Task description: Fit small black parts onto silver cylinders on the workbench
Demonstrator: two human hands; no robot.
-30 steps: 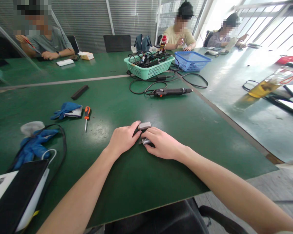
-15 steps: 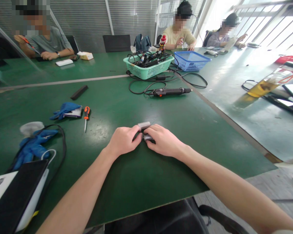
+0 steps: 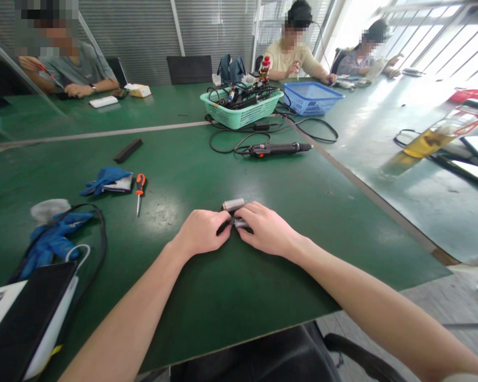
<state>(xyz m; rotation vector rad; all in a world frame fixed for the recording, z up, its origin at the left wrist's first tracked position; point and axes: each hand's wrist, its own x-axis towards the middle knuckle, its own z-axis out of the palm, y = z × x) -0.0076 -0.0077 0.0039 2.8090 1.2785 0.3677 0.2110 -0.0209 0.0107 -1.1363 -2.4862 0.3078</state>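
Left grip, right grip, edges distant

Have dull grey metal cylinder lying on side, axis toward 3 o'clock; shorter shiny metal cylinder just off its 6 o'clock, partly hidden.

Two hands, two metal cylinders, three seated people, two plastic baskets, one orange-handled screwdriver, one electric screwdriver, one red-capped bottle
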